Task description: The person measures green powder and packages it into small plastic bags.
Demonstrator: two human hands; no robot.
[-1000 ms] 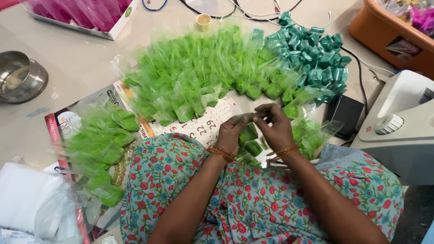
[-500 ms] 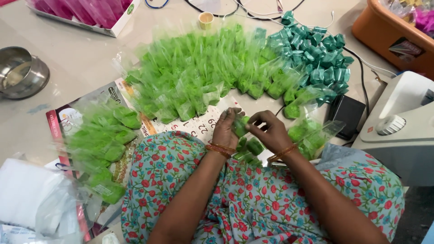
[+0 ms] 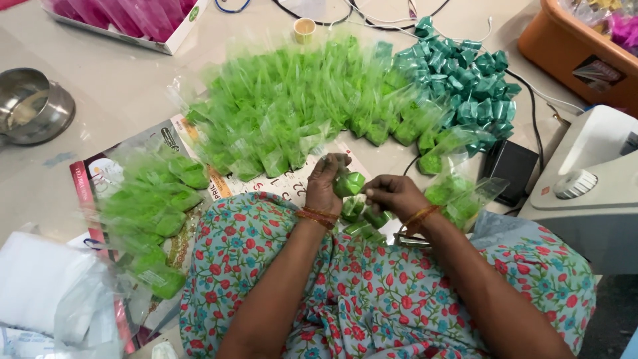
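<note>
As held, left grip [image 3: 327, 181] pinches small clear plastic pouch of green powder [image 3: 348, 183]; right grip [image 3: 392, 195] closed on its neck. I judge it light, soft, slippery; hold at neck.

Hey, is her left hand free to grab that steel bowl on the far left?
Probably not right now: the left hand holds a small green packet, and the steel bowl sits far off, past a pile of green packets.

Cut off at the top edge: pink packets [image 3: 126, 14] in their box. Orange tub [image 3: 577, 48] clipped at the right corner. Fingertips of left hand [image 3: 327, 183] hidden behind green packet [image 3: 349, 183]. Calendar [image 3: 292, 183] mostly buried under green pouches.
</note>
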